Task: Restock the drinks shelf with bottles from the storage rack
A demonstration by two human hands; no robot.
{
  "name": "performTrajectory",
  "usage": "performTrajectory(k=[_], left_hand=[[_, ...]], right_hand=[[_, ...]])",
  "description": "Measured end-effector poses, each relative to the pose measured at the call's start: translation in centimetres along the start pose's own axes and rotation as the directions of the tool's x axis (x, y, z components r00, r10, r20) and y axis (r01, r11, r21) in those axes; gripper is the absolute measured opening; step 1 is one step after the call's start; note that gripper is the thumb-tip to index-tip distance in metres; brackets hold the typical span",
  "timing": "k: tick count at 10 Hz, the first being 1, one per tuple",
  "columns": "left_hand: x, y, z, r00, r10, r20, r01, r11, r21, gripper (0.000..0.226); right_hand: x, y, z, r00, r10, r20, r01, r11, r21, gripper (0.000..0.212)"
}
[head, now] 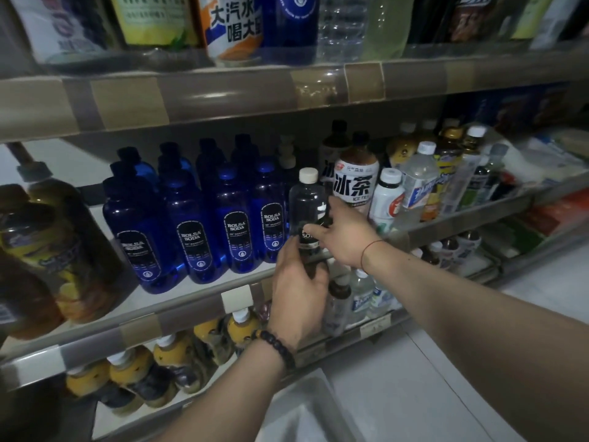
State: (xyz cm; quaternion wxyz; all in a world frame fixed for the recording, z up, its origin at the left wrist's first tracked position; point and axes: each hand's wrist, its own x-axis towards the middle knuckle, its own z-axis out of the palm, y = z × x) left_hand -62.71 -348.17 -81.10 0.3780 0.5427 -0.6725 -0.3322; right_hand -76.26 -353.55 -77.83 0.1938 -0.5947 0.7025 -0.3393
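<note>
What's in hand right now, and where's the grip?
One white-capped clear soda bottle, held in both hands. The left hand grips its lower body and the right hand wraps its labelled middle.

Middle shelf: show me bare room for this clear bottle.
Bare shelf shows between the yellow-labelled bottles on the left and the blue bottles, and along the front edge before them. The clear bottle, gripped by left hand and right hand, is at the gap between the blue bottles and the ice tea bottle. Right of that it is crowded.
</note>
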Motion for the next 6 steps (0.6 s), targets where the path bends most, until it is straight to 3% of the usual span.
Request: performTrajectory(k=[1,3,4,5,6], left_hand=[[-0.4,0.3,-1.4,1.0,0.016,0.018,-0.015,0.998,-0.062,0.06],[-1.4,-0.7,-4.4,0.998,-0.037,-0.053,0.024,0.974,-0.224,0.039],[-2.8,-0.7,-5.6,0.988,-0.078,-0.13,0.041,0.964,-0.264,0.034],[-4.4,-0.2,-7.1,0.981,-0.125,-0.151,0.082,0.962,-0.261,0.031],[-5.9,-0.6,-8.9,0.971,-0.137,-0.194,0.085,0.964,-0.252,0.028]], right_hand=[[-1.4,-0.4,0.2,0.998,0.028,-0.05,-0.022,0.994,0.111,0.037],[-4.0,-2.4,0.6,0.987,0.158,-0.008,-0.146,0.932,0.332,0.043],[-3.7,-2.0,1.1,0.979,0.203,0.0,-0.18,0.871,0.458,0.072],[-3.3,-0.8,1.3,0.992,0.124,0.032,-0.127,0.92,0.371,0.062],[-5.0,-2.2,0.9,0.989,0.144,0.032,-0.146,0.915,0.377,0.048]])
